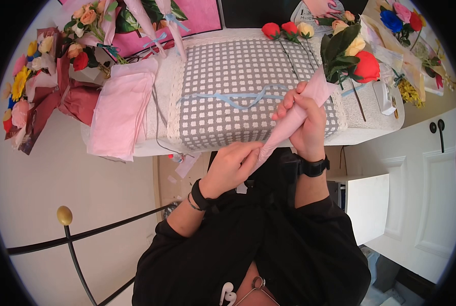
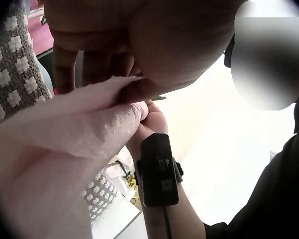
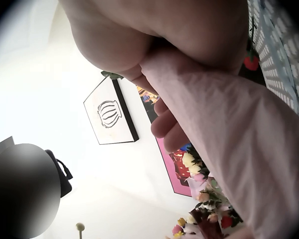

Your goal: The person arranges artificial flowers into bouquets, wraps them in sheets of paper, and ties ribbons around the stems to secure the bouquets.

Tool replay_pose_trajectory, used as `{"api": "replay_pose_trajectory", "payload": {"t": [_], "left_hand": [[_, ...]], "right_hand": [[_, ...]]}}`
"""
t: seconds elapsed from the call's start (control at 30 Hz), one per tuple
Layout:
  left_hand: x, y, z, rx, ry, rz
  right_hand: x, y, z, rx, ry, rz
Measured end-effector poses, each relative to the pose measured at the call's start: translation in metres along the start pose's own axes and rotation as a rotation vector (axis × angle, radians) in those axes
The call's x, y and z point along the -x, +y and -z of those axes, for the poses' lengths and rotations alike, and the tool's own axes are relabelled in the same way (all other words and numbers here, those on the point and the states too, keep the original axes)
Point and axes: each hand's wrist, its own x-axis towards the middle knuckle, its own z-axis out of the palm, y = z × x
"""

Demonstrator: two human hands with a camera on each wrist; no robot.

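A pink paper cone (image 1: 289, 122) lies diagonally over the table's front edge, with a red rose (image 1: 366, 67), a cream rose and green leaves at its upper right mouth. My right hand (image 1: 309, 122) grips the cone around its upper part, fingers curled over it. Lower down, my left hand (image 1: 233, 166) pinches the narrow end of the paper. In the left wrist view the left hand (image 2: 134, 45) holds the edge of the paper (image 2: 79, 129) near its thumb. The right wrist view has the right hand (image 3: 159, 35) wrapped around the paper (image 3: 229, 124).
A blue ribbon (image 1: 245, 104) lies on the checked cloth (image 1: 212, 66), with loose roses (image 1: 271, 31) at its back. Stacked pink sheets (image 1: 123, 109) are at left. Wrapped bouquets (image 1: 67, 97) stand at both sides. A white box (image 1: 385, 97) sits at the right edge.
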Motion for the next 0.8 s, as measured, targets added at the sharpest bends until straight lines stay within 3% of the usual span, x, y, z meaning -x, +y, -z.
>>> {"api": "replay_pose_trajectory", "payload": {"t": [0.37,0.53,0.8], "left_hand": [[0.001,0.008,0.004,0.125,-0.02,0.121],[0.003,0.008,0.007,0.213,-0.124,0.264],[0.001,0.007,0.013,0.321,-0.221,0.331]], "right_hand": [[0.0,-0.002,0.009,-0.092,-0.137,-0.065],[0.0,0.0,0.013,-0.152,-0.187,-0.085],[0.0,0.001,0.017,-0.293,-0.304,-0.118]]}}
